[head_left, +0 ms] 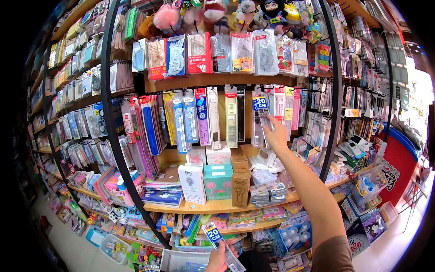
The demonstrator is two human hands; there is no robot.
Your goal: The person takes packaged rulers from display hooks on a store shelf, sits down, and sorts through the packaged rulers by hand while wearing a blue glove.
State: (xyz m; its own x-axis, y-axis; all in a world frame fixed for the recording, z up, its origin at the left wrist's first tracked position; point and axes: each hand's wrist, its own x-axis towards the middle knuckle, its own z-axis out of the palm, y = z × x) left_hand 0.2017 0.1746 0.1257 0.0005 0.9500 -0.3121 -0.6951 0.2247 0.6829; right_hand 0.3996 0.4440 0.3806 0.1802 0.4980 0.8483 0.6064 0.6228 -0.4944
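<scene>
In the head view my right hand (276,135) reaches up to the rack of hanging rulers. Its fingers pinch the edge of a packaged ruler (261,105) with a blue "20 CM" label, close to a hook; I cannot tell whether the pack hangs on it. Similar ruler packs hang just behind. Low in front, my left hand (218,259) is closed on another packaged ruler (214,234) with the same blue label, tilted to the right. A pale green ruler pack (231,119) and a long clear ruler (213,117) hang left of my right hand.
Above hang protractor and drawing sets (199,53) and plush toys (213,11). Below the rulers, a wooden shelf (199,207) bears a white fan box (192,185), a teal box (218,182) and a brown box (240,188). Black posts (118,149) frame the rack.
</scene>
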